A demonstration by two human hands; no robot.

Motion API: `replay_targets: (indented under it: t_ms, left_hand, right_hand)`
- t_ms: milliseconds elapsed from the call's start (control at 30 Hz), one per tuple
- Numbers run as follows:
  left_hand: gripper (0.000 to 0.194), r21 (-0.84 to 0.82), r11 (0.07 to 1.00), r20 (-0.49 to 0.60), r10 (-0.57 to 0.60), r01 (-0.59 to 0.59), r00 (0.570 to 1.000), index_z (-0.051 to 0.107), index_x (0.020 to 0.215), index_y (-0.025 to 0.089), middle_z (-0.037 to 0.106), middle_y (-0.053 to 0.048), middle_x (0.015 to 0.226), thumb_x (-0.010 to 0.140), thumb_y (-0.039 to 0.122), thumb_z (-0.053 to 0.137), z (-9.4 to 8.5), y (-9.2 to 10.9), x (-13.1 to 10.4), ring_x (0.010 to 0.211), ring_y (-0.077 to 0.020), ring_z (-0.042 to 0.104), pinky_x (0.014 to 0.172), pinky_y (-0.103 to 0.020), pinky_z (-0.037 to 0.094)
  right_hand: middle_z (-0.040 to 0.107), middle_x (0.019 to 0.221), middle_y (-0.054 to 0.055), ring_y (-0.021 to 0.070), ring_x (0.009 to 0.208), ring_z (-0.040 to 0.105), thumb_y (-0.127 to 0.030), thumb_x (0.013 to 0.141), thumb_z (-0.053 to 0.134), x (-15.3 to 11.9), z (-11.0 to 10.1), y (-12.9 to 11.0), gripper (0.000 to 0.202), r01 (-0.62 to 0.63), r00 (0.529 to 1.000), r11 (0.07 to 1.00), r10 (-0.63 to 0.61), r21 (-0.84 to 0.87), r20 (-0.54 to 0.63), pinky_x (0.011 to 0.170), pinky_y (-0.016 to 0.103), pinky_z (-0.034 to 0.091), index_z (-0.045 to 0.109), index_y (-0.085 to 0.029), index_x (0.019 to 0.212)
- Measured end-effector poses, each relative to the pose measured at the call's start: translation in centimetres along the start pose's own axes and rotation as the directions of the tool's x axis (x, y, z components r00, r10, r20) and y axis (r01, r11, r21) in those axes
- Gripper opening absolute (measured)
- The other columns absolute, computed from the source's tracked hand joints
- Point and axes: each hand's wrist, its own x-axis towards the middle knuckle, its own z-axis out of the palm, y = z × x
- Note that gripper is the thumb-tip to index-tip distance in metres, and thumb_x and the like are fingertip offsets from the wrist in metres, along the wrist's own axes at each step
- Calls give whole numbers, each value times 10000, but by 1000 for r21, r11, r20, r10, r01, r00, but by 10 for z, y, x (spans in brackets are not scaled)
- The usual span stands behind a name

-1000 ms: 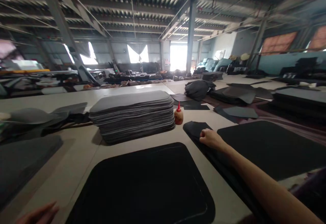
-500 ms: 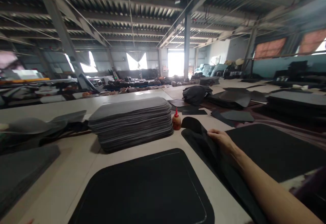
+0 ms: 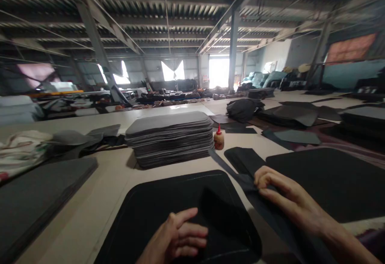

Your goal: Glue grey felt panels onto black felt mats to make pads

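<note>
My left hand (image 3: pixel 182 234) hovers over a black rounded-corner panel (image 3: pixel 153 204) with pale lines along its edges; its fingers are apart and hold nothing. My right hand (image 3: pixel 284 196) is closed on a thin dark fabric piece (image 3: pixel 247 182), pinched between thumb and fingers. One end of that piece sticks out to the upper left, and the rest hangs below the hand. Beneath it lies another dark piece (image 3: pixel 243 158) with a rounded end. Just behind these stands a glue bottle (image 3: pixel 219 140) with a red nozzle.
A tall stack of grey panels (image 3: pixel 173 140) stands behind the black panel. More dark sheets lie at left (image 3: pixel 45 192) and a large black panel (image 3: pixel 327 180) at right. A dark bundle (image 3: pixel 244 109) and loose pieces sit farther back on the pale table (image 3: pixel 116 180).
My left hand has come in over the black panel from the lower edge. My right hand has moved down and nearer, lifting the dark fabric piece. The view has turned slightly left.
</note>
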Motion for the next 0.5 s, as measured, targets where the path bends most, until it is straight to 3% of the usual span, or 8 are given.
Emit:
replay_targets:
  t_ms: [133, 267, 333, 400, 500]
  left_hand:
    - [913, -155, 986, 74, -47, 58, 996, 637, 1222, 117, 736, -212, 1105, 806, 883, 362, 41, 16, 21, 998, -291, 716, 830, -376, 533]
    - [447, -107, 994, -60, -30, 24, 998, 710, 1048, 120, 760, -143, 970, 840, 516, 702, 47, 20, 30, 820, -226, 717, 725, -312, 551]
    - [326, -50, 999, -98, -3, -2, 995, 719, 979, 117, 760, -120, 909, 797, 384, 764, 46, 17, 31, 782, -211, 706, 698, -283, 540]
    - [278, -15, 1000, -66, 23, -24, 998, 720, 942, 120, 754, -102, 862, 810, 363, 755, 47, 14, 29, 762, -198, 698, 715, -274, 532]
    - [239, -32, 996, 17, 85, -84, 996, 715, 959, 142, 751, -78, 874, 844, 351, 738, 54, 16, 24, 795, -192, 694, 763, -275, 523]
  right_hand:
    - [612, 968, 90, 225, 858, 583, -254, 980, 521, -23, 23, -30, 105, 170, 977, 971, -143, -168, 158, 728, 330, 514, 616, -257, 936]
    - [638, 967, 98, 245, 853, 615, -232, 955, 534, -41, 37, -35, 146, 245, 952, 956, -206, -162, 226, 724, 341, 553, 646, -293, 1026]
    - [644, 1056, 96, 245, 924, 637, -243, 960, 537, -48, 39, -31, 161, 191, 958, 970, -151, -151, 242, 760, 335, 577, 648, -314, 1051]
    - [594, 1276, 99, 276, 1116, 619, -304, 941, 599, -53, 41, -26, 231, 99, 982, 984, -72, -147, 173, 879, 372, 585, 635, -346, 1165]
    - [414, 1529, 99, 369, 1356, 463, -433, 798, 780, -53, 47, -19, 695, -65, 994, 998, 67, -23, 86, 1037, 511, 509, 498, -382, 1431]
